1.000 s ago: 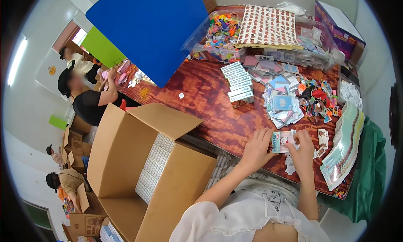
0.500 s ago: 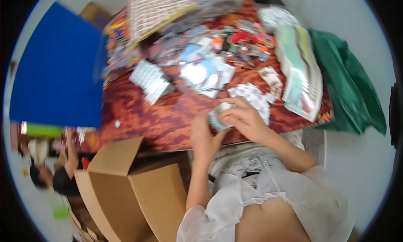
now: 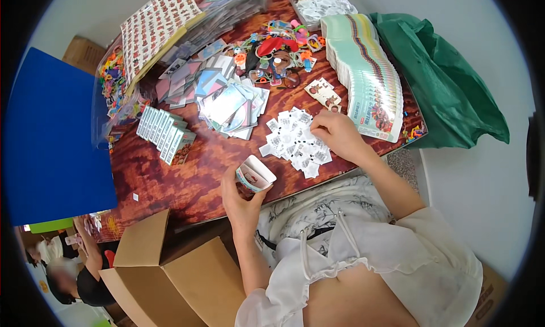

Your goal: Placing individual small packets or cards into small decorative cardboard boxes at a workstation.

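A small open-topped carton (image 3: 254, 176) with a printed front stands tilted in my left hand (image 3: 237, 205) at the table's near edge. Thumb and fingers wrap round its sides, and its white flap is up. My right hand (image 3: 340, 135) is at the right edge of a pile of small white printed packets (image 3: 296, 142). Its fingertips are pinched together, and whatever is between them is hidden. Just beyond lie a few printed cards (image 3: 323, 93) with brown figures. On the left a row of small closed cartons (image 3: 163, 133) stands together.
Loose cards and sleeves (image 3: 227, 103) and a heap of colourful trinkets (image 3: 278, 52) spread across the table. Flat green cartons (image 3: 363, 72) overlap beside a green bag (image 3: 443, 83). An open cardboard box (image 3: 204, 276) sits below the table edge. Another person (image 3: 93, 281) works at far left.
My right hand has left the carton and moved to the white packet pile. My left hand keeps the carton, now with its open top showing. The whole view has shifted.
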### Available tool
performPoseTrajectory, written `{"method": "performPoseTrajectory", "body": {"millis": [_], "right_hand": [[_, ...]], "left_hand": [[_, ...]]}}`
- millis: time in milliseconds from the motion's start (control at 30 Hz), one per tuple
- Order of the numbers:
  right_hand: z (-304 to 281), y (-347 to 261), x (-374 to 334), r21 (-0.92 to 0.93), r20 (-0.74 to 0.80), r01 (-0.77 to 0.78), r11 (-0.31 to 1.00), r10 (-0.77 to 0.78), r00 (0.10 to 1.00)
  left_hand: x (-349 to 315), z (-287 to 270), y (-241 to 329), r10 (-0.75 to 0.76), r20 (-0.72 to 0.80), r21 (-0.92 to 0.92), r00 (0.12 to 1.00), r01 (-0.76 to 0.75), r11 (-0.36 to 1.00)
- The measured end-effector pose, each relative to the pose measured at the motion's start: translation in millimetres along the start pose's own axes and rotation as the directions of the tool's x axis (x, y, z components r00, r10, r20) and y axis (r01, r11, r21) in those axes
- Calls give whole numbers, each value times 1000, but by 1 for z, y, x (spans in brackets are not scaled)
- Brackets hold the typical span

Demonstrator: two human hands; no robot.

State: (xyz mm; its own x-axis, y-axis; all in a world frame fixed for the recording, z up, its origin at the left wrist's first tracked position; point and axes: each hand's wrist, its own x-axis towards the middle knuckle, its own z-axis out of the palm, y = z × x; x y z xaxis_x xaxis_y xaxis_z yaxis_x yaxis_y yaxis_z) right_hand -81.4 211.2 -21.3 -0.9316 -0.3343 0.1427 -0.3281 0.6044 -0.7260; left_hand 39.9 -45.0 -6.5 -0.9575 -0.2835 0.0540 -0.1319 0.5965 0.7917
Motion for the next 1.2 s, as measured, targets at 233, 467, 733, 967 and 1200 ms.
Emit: {"method": "performPoseTrajectory", "body": {"millis": [233,467,733,967,1200], "right_hand": [[-4,14,40,-110,-199,-1,994,-21,980],[-14,31,70,-311,-131,-106,945,68,989],[-20,47,78,-140,-95,-63,988,50,994],[-16,44,76,-117,-166,-94,989,74,983],[-21,42,75,-13,-157,-134,991,131,979]], "left_hand": [[6,3,-9,-78,64,-265,995,92,960],[6,0,-3,-83,129,-380,988,127,916],[5,-6,-2,-155,198,-341,968,216,915],[13,-2,9,68,45,385,997,-80,920],[15,-1,9,85,45,335,995,-95,938]]}}
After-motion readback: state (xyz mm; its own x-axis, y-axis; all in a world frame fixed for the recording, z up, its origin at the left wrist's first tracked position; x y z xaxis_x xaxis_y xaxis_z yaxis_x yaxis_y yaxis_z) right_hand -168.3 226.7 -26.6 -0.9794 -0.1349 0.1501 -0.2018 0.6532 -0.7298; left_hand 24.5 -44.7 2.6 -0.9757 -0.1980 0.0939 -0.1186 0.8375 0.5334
